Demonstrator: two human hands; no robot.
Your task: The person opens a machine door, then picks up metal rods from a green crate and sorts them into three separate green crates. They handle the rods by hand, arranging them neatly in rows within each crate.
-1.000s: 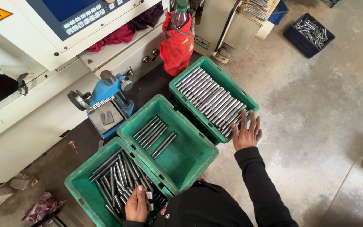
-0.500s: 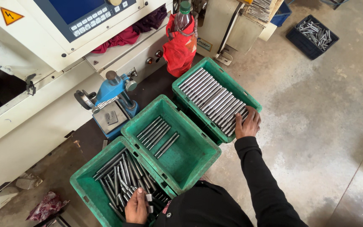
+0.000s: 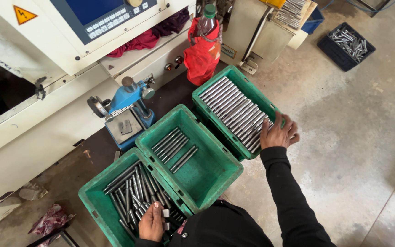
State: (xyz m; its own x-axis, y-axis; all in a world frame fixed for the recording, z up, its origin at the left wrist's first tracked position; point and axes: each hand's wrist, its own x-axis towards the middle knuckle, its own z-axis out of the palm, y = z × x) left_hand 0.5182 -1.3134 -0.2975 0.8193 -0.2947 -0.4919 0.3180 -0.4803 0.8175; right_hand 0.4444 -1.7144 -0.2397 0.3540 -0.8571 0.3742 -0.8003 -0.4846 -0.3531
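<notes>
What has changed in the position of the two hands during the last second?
The right hand moved from the crate's near edge onto the metal rods in the right green crate. The left hand stayed on the rods in the left green crate.

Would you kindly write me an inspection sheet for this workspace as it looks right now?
Surface: stained concrete floor.
Job's things: three green crates; far crate full of neatly rowed steel rods; middle crate holds a few; near crate a loose jumble.
Clutter: red cloth around a bottle; blue hand press; dark bin of parts.
Grippers: right hand on far crate's rods; left hand in near crate.
Cables: nothing seen.
Surroundings: cream machine with keypad panel.
</notes>
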